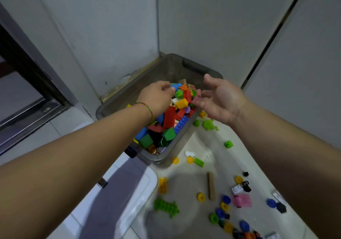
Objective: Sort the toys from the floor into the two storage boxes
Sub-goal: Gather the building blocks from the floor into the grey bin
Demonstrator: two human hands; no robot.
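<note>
— Where are the toys?

— Most sit heaped in the grey see-through plastic storage box [166, 157], which is pushed into the corner where the white wall panels [110, 35] meet. The pile of red, blue, green and yellow plastic building bricks [171, 117] rises above its rim.

— And the hands?

— Both are over the far end of that pile. The left hand [158, 96], with a thin green-and-yellow thread bracelet [147, 107] on its wrist, has its back to the camera and its fingers bent down onto the top bricks, against a blue rounded brick [175, 86]. I cannot tell whether they clasp it. The right hand [219, 98] is spread, palm turned inward, fingers loose and nearly straight, their tips at the bricks, gripping nothing.

— What lies around the box?

— On the pale floor [184, 183] to its right are loose pieces: small green bricks, yellow round wheels, blue discs, a tan wooden stick [211, 186], a pink block [242, 201], a clear yellow brick [162, 184] and a green studded strip [166, 205]. A white plastic lidded box [129, 192] stands just beside the grey one, nearer the camera.
</note>
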